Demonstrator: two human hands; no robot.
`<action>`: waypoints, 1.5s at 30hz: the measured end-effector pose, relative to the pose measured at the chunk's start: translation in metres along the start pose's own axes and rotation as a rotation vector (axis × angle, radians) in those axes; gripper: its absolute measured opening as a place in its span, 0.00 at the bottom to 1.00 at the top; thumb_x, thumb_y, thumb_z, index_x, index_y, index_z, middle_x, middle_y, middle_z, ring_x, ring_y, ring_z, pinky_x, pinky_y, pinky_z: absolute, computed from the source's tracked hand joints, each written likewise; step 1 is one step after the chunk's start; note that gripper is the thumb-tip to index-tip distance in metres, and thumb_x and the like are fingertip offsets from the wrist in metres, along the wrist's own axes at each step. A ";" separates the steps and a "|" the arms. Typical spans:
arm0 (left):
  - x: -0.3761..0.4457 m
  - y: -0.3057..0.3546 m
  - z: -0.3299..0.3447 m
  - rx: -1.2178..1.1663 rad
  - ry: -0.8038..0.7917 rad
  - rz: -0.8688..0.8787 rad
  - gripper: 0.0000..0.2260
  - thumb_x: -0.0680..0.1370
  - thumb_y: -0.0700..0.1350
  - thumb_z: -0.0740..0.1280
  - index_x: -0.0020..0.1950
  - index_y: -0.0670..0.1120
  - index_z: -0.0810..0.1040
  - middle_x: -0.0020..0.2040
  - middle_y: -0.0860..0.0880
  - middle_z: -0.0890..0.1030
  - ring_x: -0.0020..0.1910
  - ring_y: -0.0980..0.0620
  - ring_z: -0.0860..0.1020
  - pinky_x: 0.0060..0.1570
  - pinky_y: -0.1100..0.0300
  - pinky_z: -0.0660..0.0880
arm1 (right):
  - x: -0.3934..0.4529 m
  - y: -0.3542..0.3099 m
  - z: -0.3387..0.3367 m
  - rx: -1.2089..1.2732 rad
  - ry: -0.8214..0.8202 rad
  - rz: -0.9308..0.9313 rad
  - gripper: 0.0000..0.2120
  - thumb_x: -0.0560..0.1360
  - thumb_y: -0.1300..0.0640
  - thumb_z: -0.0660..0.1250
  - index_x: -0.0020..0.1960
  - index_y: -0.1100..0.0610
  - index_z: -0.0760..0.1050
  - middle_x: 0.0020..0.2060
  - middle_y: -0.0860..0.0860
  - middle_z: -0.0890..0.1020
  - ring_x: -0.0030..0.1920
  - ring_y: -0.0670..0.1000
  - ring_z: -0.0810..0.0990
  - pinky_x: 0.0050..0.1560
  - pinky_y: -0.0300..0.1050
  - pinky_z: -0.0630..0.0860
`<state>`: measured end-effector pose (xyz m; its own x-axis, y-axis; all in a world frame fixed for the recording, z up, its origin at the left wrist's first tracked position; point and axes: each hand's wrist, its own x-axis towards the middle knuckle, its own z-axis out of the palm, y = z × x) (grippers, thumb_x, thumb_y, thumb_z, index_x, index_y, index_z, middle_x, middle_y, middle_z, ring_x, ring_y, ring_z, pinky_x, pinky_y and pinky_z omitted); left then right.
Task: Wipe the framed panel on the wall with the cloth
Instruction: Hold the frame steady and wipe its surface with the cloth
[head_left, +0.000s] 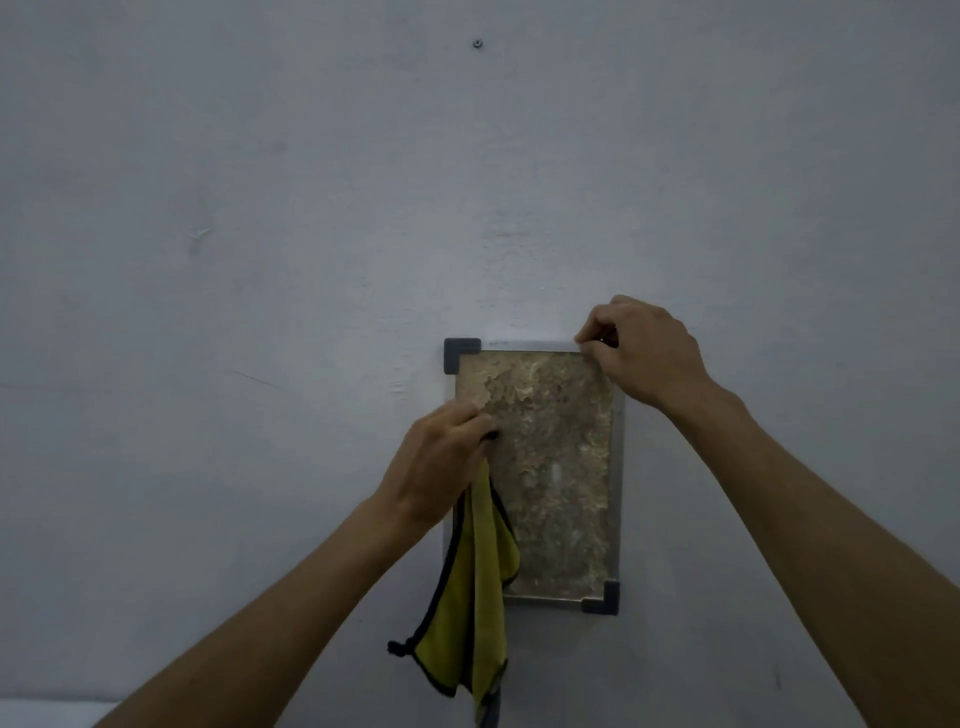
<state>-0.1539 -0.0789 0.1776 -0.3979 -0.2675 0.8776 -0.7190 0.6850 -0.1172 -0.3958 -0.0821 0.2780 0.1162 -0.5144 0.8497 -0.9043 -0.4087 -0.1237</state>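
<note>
A pale grey wall (260, 208) fills the view, with a small crease mark in the paint on its left part and a screw or nail head (476, 44) high up near the top edge. Low on the wall, right of centre, hangs the framed panel (550, 467), an upright rectangle with a thin silvery frame, dark corner caps at the upper left and lower right, and a mottled brown and green surface.

The left hand (441, 462) reaches up from the lower left and lies against the panel's left edge, about a third of the way down. Its fingers are curled around the top of the cloth (478, 597), gripping it. The cloth is yellow with a black hem; it hangs down from the hand over the panel's lower left part and past the bottom of the frame, ending in a small black loop at its lower left.

The right hand (641, 353) comes in from the lower right and sits at the panel's upper right corner. Its fingers are curled and appear to pinch the top edge of the frame there, though the corner itself is hidden behind the hand.
</note>
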 end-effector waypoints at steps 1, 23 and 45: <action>0.002 -0.004 -0.003 0.015 0.022 -0.002 0.05 0.76 0.36 0.73 0.51 0.41 0.85 0.46 0.44 0.84 0.43 0.47 0.82 0.43 0.50 0.82 | 0.000 0.000 0.000 0.000 0.000 -0.001 0.03 0.77 0.54 0.69 0.47 0.49 0.82 0.45 0.44 0.77 0.48 0.49 0.78 0.47 0.48 0.77; 0.013 -0.025 -0.029 0.049 0.052 -0.039 0.05 0.78 0.38 0.72 0.52 0.41 0.86 0.45 0.44 0.85 0.42 0.47 0.82 0.44 0.50 0.82 | -0.002 -0.003 -0.001 0.015 0.011 0.013 0.03 0.77 0.54 0.69 0.47 0.50 0.82 0.45 0.44 0.78 0.49 0.49 0.79 0.49 0.51 0.79; 0.012 -0.032 -0.034 0.043 -0.115 -0.029 0.04 0.76 0.40 0.74 0.50 0.45 0.84 0.42 0.48 0.84 0.39 0.50 0.81 0.41 0.58 0.77 | -0.002 -0.004 -0.001 -0.001 0.003 0.002 0.03 0.77 0.55 0.69 0.47 0.50 0.82 0.46 0.46 0.78 0.48 0.50 0.78 0.48 0.52 0.79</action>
<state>-0.1169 -0.0810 0.2075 -0.4376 -0.3648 0.8218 -0.7539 0.6469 -0.1143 -0.3929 -0.0786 0.2774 0.1129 -0.5128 0.8510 -0.9048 -0.4071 -0.1253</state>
